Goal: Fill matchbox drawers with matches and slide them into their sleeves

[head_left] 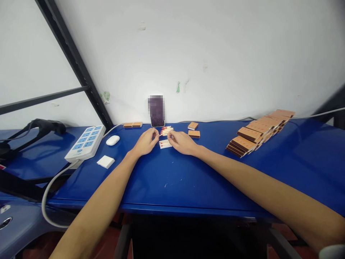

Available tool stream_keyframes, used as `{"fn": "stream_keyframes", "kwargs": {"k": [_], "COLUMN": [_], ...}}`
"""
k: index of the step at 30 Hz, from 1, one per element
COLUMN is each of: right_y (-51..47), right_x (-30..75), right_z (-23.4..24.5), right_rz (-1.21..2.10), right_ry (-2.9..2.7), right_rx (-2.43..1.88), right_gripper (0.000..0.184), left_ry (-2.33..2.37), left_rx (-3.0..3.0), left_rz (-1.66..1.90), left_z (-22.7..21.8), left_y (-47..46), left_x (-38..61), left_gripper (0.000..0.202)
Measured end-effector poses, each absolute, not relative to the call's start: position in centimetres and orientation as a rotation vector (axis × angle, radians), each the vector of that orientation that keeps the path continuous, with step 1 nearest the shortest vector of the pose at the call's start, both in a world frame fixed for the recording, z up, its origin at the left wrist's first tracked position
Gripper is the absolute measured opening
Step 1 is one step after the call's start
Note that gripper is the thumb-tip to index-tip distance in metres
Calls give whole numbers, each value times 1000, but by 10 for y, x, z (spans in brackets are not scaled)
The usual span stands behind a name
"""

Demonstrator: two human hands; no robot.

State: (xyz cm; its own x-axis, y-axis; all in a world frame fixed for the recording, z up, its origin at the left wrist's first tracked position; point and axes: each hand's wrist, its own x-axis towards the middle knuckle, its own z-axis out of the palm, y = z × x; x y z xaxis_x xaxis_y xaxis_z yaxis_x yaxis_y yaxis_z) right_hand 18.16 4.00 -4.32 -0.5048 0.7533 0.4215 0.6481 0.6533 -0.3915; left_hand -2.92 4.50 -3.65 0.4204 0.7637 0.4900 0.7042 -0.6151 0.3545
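Table (151, 180) with blue top is the largest thing and crosses the whole lower half of the frame. On its right side lies a long slanted row of matchboxes (258, 131), leaning one over another; these look closed, so I judge them as finished, although their contents are hidden. At left of the frame is a white power strip (86, 142).

Near the centre, the left hand (147, 141) has thumb and forefinger brought close together, and the right hand (184, 141) is curled in a similar way; whether either one pinches a match, I cannot tell. Behind them a phone (156, 115) leans on the wall.

Smaller are the two single boxes (194, 134) right of centre, apart from the row, and a pair of boxes (132, 125) left of the phone. Between the hands lies a white tray (165, 146), its right end partly covered by the right hand. Smallest are the matches: a few lie in this tray, while a loose pile (167, 131) lies just behind it. The tray therefore seems only partly filled, with the loose pile remaining.
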Motion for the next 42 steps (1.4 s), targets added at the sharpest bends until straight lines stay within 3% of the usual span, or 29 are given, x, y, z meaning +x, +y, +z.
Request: {"fn": "stream_keyframes", "kwargs": {"k": [14,23,34,42], "right_y": [46,47,52,53], "right_x": [182,178,180,179], "right_z": [-45,-42,-47,-48], "right_rz": [201,87,63,91], "right_ry": [-2207,-2322,-2324,-2299], "right_rx": [-1233,-1458,-1401,-1358], "right_gripper": [23,40,37,30], "left_ry": [1319,1435,1675,1643], "left_rx": [2599,2666,2623,2613], "left_rz": [801,688,476,514], "left_z": [-34,-44,-44,-44], "left_y": [39,49,47,47], "left_x": [-26,-32,-30,-30], "left_gripper": [12,36,45,41]}}
